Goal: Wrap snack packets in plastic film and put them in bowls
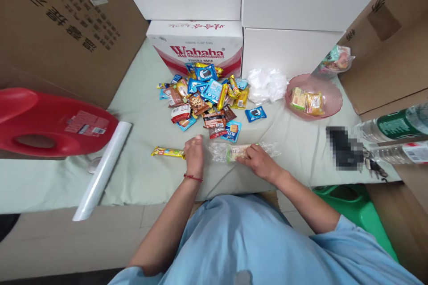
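Green cloth (140, 173) between stacked cardboard boxes (60, 31).

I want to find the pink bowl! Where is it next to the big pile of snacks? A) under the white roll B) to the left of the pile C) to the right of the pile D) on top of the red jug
C: the pink bowl sits on the cloth to the right of the snack pile, past the crumpled white plastic, with two wrapped snacks in it.
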`<state>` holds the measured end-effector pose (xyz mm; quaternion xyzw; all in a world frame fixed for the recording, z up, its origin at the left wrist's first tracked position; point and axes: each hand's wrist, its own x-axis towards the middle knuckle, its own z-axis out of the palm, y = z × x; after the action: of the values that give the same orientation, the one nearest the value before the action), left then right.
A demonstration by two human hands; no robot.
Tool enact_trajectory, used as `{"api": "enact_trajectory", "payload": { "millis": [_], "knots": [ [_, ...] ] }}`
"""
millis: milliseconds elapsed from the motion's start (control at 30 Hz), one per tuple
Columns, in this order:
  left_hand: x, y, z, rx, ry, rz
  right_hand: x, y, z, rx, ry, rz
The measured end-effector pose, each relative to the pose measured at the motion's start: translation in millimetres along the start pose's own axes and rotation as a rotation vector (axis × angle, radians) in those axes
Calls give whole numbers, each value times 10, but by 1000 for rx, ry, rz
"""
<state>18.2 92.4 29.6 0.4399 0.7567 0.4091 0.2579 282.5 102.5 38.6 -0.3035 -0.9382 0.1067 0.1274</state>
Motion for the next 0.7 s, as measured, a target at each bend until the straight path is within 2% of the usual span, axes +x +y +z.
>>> {"api": "enact_trajectory", "payload": {
  "millis": [67, 167, 333, 400, 467, 567, 633, 700],
  "knots": [
    [-34, 59, 34, 173, -100, 55, -5, -5, -8, -4, -4, 5],
    [-150, 131, 24, 283, -196, 123, -17, -9, -21, -5, -5, 10],
    [-356, 333, -12, 126, -272, 71, -11, -17, -14, 43, 24, 11],
    [-456, 464, 83, 76, -320, 164, -1, -36, -9, 59, 31, 26],
    [-561, 587, 228, 92, -395, 321, -15, -69, -22, 80, 48, 56],
    [-719, 686, 415, 293, -449, 549, -134, -124, -107, 205, 108, 54],
    [-819, 680, 470, 459, -445, 651, -281, -138, -199, 357, 153, 39],
    [-906, 635, 481, 590, -443, 714, -443, -111, -279, 450, 251, 175]
  ]
}}
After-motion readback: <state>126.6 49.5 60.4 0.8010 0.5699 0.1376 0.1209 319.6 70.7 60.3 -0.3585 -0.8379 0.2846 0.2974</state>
